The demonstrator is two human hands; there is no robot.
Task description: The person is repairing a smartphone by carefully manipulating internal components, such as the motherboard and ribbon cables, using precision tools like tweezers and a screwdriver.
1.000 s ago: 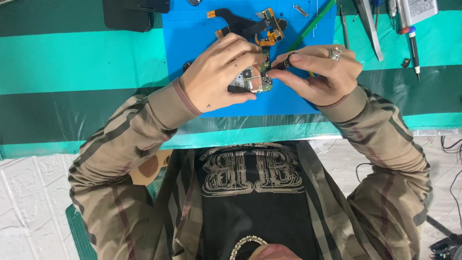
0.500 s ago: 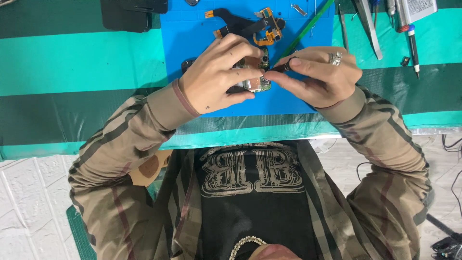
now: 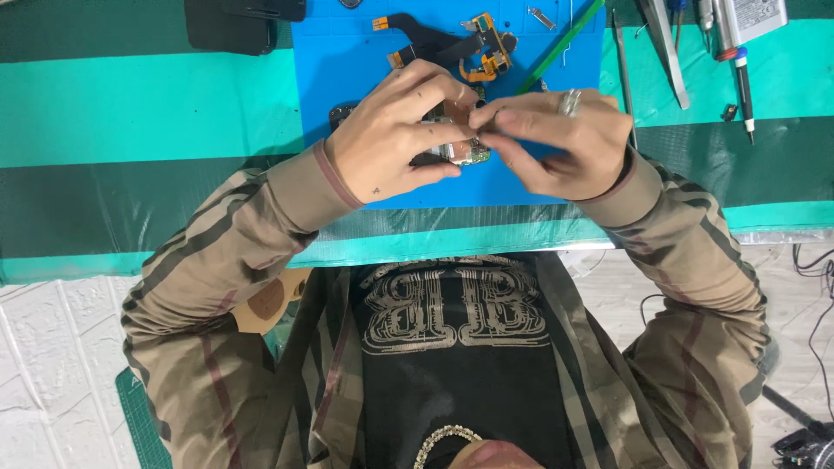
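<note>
Near the upper middle of the frame, the left hand [image 3: 391, 139] and the right hand [image 3: 560, 143] are meeting over a blue work mat [image 3: 347, 61]; both are pinching a small circuit board [image 3: 460, 149] between their fingertips, the board showing only partly between them; a ring [image 3: 570, 102] is sitting on one right finger. Above the hands, a black-and-orange flex cable assembly [image 3: 452, 39] is lying on the mat beside a green stick [image 3: 565, 42]; at the upper right, tweezers [image 3: 665, 48] and a screwdriver [image 3: 740, 74] are resting on the teal-striped counter [image 3: 130, 113]; a black device [image 3: 230, 22] is lying at the upper left.
</note>
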